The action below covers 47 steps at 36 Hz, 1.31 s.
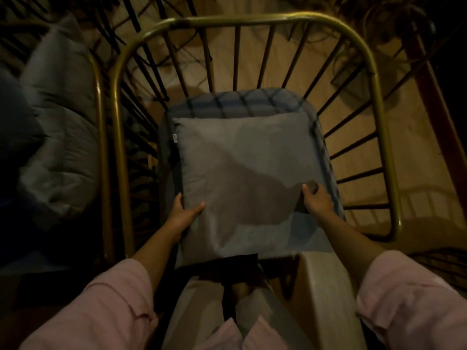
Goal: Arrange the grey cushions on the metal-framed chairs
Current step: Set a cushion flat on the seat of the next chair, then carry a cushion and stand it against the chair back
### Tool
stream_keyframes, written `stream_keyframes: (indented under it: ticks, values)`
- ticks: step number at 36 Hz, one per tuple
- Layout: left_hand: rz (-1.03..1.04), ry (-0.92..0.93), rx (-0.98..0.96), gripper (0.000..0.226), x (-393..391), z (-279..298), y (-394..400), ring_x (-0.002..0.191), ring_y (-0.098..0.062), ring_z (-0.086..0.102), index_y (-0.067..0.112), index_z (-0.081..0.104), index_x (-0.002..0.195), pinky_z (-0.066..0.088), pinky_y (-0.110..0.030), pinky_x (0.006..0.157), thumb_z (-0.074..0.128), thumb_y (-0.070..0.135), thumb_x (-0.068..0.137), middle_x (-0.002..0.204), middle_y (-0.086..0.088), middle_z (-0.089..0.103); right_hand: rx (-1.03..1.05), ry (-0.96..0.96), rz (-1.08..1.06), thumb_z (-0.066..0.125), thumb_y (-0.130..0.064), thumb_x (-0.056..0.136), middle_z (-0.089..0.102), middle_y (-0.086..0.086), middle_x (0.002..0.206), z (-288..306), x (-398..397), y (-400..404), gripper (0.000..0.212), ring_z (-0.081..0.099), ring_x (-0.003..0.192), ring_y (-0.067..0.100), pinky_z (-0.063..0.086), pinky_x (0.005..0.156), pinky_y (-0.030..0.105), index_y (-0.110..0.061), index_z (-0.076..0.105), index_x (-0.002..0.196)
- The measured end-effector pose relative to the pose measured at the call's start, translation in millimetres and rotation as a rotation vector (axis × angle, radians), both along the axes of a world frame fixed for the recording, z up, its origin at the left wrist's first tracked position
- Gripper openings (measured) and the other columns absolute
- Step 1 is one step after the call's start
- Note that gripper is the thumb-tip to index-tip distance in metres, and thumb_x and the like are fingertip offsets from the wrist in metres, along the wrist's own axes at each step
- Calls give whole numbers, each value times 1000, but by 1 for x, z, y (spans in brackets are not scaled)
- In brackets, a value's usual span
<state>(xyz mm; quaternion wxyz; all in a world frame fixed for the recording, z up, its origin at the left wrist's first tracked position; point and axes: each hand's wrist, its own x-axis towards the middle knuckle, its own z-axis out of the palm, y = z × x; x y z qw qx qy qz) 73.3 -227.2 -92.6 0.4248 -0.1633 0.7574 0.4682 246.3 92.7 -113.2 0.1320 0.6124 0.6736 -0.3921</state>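
A square grey cushion (242,173) lies flat over the padded seat (240,102) of a chair with a curved brass-coloured metal frame (252,18) and dark spindles. My left hand (184,213) grips the cushion's near left edge, thumb on top. On the near right edge my right hand (317,199) holds it the same way. A second chair's brass frame (101,117) stands at the left, with a lighter grey cushion (58,117) resting in it, blurred.
A dim wooden floor (379,137) shows through the spindles. A dark red post (434,104) rises at the right. My pale trousers and a foot (240,289) stand just in front of the chair seat. The two chair frames sit nearly touching.
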Motion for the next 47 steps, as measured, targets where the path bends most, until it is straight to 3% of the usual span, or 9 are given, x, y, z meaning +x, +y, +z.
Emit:
stream_keyframes:
  ticks: [8, 13, 16, 19, 22, 26, 38, 44, 47]
  values:
    - [155, 283, -55, 64, -39, 84, -10, 132, -32, 48, 3, 35, 146, 40, -28, 97, 65, 13, 91, 148, -19, 44, 71, 25, 343, 61, -54, 89, 55, 24, 137, 71, -70, -39, 70, 52, 126, 45, 44, 104, 55, -3, 50, 137]
    - [175, 552, 7, 35, -73, 146, -50, 97, -19, 59, -6, 54, 127, 48, -1, 66, 58, 0, 93, 119, -23, 62, 0, 197, 514, 63, -35, 94, 49, 23, 146, 145, -143, -86, 63, 47, 134, 38, 38, 109, 42, 2, 45, 141]
    - [230, 706, 30, 27, -92, 184, -78, 96, -19, 60, -6, 59, 119, 49, -2, 71, 58, -2, 92, 110, -16, 63, -65, 250, 590, 62, -32, 95, 52, 23, 142, 182, -186, -122, 59, 53, 126, 36, 45, 98, 38, -1, 43, 142]
    - [315, 828, 13, 22, -114, 211, -117, 85, -14, 63, -2, 64, 112, 52, -19, 80, 59, 0, 91, 104, -11, 66, -83, 292, 684, 60, -36, 96, 53, 17, 141, 209, -228, -160, 58, 58, 119, 32, 44, 80, 31, -6, 43, 143]
    - [450, 928, -52, 20, -138, 229, -164, 92, -21, 63, 0, 64, 111, 52, -34, 84, 58, 2, 92, 103, -11, 66, -108, 368, 778, 60, -38, 96, 53, 14, 143, 234, -266, -201, 58, 55, 125, 30, 47, 88, 34, -5, 45, 141]
    - [590, 977, -169, 25, -172, 248, -232, 100, -17, 59, 1, 62, 117, 48, -30, 88, 55, 5, 94, 108, -6, 62, -122, 431, 862, 62, -36, 95, 61, 15, 127, 257, -319, -259, 50, 58, 120, 32, 46, 90, 34, -3, 52, 131]
    - [446, 809, -470, 55, -301, 242, -425, 123, -42, 52, -1, 54, 132, 41, -46, 106, 72, 22, 86, 133, -27, 54, -192, 512, 779, 60, -44, 94, 63, 12, 126, 276, -461, -402, 50, 59, 120, 30, 46, 87, 32, -10, 55, 131]
    - [669, 516, -285, 80, -338, 234, -474, 124, -37, 55, 3, 48, 138, 44, -45, 105, 68, 54, 81, 139, -19, 56, -330, 427, 527, 64, -58, 85, 48, 15, 146, 255, -508, -416, 82, 47, 133, 34, 39, 100, 37, -7, 39, 145]
    - [731, 373, -161, 86, -347, 227, -486, 114, -34, 61, 6, 57, 131, 49, -41, 95, 68, 67, 72, 129, -14, 63, -315, 287, 500, 62, -61, 85, 57, 15, 131, 256, -531, -425, 69, 58, 112, 31, 45, 94, 41, -11, 51, 132]
